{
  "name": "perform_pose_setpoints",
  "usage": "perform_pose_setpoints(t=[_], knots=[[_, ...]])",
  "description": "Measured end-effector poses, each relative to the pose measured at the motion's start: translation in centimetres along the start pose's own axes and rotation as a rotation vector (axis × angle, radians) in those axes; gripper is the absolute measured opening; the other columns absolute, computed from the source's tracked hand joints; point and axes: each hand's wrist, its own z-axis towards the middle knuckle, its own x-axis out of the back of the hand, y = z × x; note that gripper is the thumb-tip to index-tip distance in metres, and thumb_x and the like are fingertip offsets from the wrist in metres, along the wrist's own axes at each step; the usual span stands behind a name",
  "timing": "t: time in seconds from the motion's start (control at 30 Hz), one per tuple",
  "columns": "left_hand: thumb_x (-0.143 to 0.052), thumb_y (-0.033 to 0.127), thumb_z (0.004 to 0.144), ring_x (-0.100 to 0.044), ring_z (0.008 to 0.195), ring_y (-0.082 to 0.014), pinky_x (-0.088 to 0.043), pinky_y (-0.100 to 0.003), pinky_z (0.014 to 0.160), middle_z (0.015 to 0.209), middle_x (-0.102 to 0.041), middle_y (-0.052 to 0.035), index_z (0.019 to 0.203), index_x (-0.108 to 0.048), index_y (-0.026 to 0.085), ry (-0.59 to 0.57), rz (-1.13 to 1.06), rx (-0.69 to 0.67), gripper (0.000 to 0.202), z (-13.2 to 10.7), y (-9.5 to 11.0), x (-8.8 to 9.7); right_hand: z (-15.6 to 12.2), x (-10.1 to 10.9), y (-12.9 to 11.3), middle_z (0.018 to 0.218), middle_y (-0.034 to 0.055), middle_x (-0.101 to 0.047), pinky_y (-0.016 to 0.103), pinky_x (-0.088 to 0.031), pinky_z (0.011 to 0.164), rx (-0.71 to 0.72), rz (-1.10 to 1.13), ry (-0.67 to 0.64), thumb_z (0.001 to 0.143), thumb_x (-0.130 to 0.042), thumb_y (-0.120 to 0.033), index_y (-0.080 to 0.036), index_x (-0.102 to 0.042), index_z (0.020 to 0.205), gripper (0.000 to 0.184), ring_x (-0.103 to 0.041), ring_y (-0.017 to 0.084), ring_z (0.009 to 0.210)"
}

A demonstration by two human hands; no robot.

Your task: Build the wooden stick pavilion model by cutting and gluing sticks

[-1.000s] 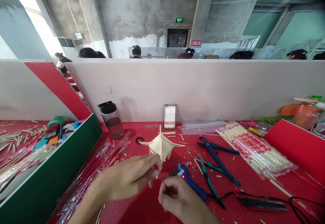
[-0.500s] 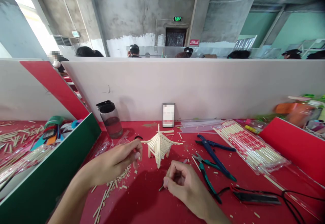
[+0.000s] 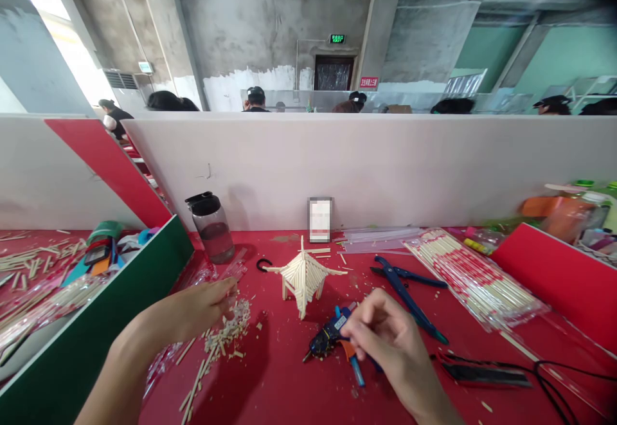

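A small pavilion model made of wooden sticks stands on the red table. My right hand is closed round a blue glue gun, whose nozzle points left and down at the table. My left hand reaches left of the model, fingers bent down over a heap of short cut stick pieces. Whether it holds a piece is hidden by the fingers.
Blue cutters and a bag of long sticks lie right of the model. A dark-lidded bottle stands at the back by the white partition. A green divider borders the left; a black cable runs at right.
My right hand has taken up the glue gun and lifted it off the table. My left hand moved left and down from beside the model to the heap of cut pieces.
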Motion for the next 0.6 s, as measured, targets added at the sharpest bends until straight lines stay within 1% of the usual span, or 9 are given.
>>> perform_pose_setpoints(t=[0.07,0.1,0.13,0.2,0.27,0.4,0.5,0.57,0.6], knots=[[-0.05,0.027,0.089,-0.059,0.137,-0.033,-0.048,-0.043,0.113,0.15,-0.061,-0.0123,0.139,-0.066,0.018,-0.102,0.038,0.042,0.054,0.2,-0.1,0.3,-0.2,-1.6,-0.5,0.078,0.002,-0.076,0.025,-0.051,0.06,-0.057,-0.135,-0.119,0.091,-0.074,-0.035,-0.023,-0.071,0.102,0.017,-0.066,0.016,0.064],[-0.049,0.028,0.089,-0.057,0.139,-0.0337,-0.046,-0.045,0.115,0.152,-0.058,-0.013,0.143,-0.063,0.017,-0.118,0.048,0.055,0.057,0.2,-0.1,0.5,-0.2,-2.7,-0.7,0.079,0.0029,-0.078,0.025,-0.052,0.062,-0.069,-0.223,-0.197,0.092,-0.072,-0.032,-0.022,-0.076,0.101,0.014,-0.068,0.017,0.067],[-0.048,0.028,0.09,-0.056,0.14,-0.0339,-0.045,-0.046,0.116,0.153,-0.058,-0.0131,0.146,-0.06,0.017,-0.115,0.057,0.059,0.059,0.2,-0.1,0.6,-0.2,-3.8,-0.9,0.077,0.0029,-0.079,0.024,-0.05,0.063,-0.051,-0.329,-0.251,0.092,-0.072,-0.029,-0.021,-0.079,0.091,0.011,-0.069,0.017,0.068],[-0.046,0.027,0.09,-0.057,0.139,-0.0329,-0.046,-0.044,0.115,0.152,-0.059,-0.0122,0.147,-0.059,0.016,-0.111,0.084,0.062,0.059,0.1,-0.3,0.7,0.3,-6.2,-1.1,0.08,0.0017,-0.081,0.023,-0.048,0.067,0.022,-0.456,-0.32,0.092,-0.073,-0.024,-0.021,-0.081,0.082,0.013,-0.071,0.016,0.073],[-0.045,0.025,0.09,-0.061,0.135,-0.0313,-0.049,-0.041,0.112,0.15,-0.062,-0.0103,0.144,-0.061,0.019,-0.082,0.126,0.033,0.056,0.0,-0.7,0.7,1.2,-8.4,-1.0,0.075,-0.0002,-0.079,0.021,-0.044,0.063,0.074,-0.523,-0.381,0.095,-0.072,-0.029,-0.021,-0.08,0.079,0.019,-0.069,0.014,0.068],[-0.049,0.021,0.089,-0.064,0.132,-0.0322,-0.048,-0.038,0.11,0.146,-0.067,-0.0095,0.124,-0.072,0.023,0.006,0.219,-0.061,0.043,-0.2,-1.3,0.7,3.6,-12.0,0.3,0.077,0.0002,-0.078,0.021,-0.041,0.06,0.253,-0.7,-0.376,0.093,-0.075,-0.036,-0.02,-0.075,0.076,0.024,-0.068,0.013,0.069],[-0.048,0.025,0.094,-0.069,0.122,-0.0313,-0.051,-0.038,0.103,0.138,-0.071,-0.0092,0.127,-0.067,0.026,0.072,0.187,0.022,0.039,-0.2,-0.9,1.1,4.5,-14.0,1.6,0.081,0.0033,-0.08,0.024,-0.044,0.065,0.336,-0.95,-0.447,0.096,-0.068,-0.021,-0.02,-0.074,0.084,0.014,-0.071,0.017,0.073],[-0.043,0.028,0.098,-0.072,0.116,-0.0303,-0.053,-0.037,0.097,0.134,-0.073,-0.0092,0.132,-0.062,0.027,0.091,0.161,0.068,0.039,-0.1,-0.5,1.3,4.3,-15.1,2.3,0.085,0.007,-0.079,0.027,-0.048,0.065,0.368,-1.116,-0.54,0.089,-0.068,-0.01,-0.017,-0.072,0.092,0.008,-0.073,0.022,0.075],[-0.042,0.029,0.099,-0.073,0.115,-0.03,-0.053,-0.036,0.096,0.132,-0.074,-0.0093,0.133,-0.061,0.028,0.097,0.155,0.073,0.039,-0.1,-0.4,1.4,4.1,-15.6,2.7,0.088,0.0087,-0.079,0.028,-0.05,0.066,0.396,-1.167,-0.587,0.085,-0.069,-0.008,-0.016,-0.07,0.096,0.013,-0.073,0.024,0.077]])
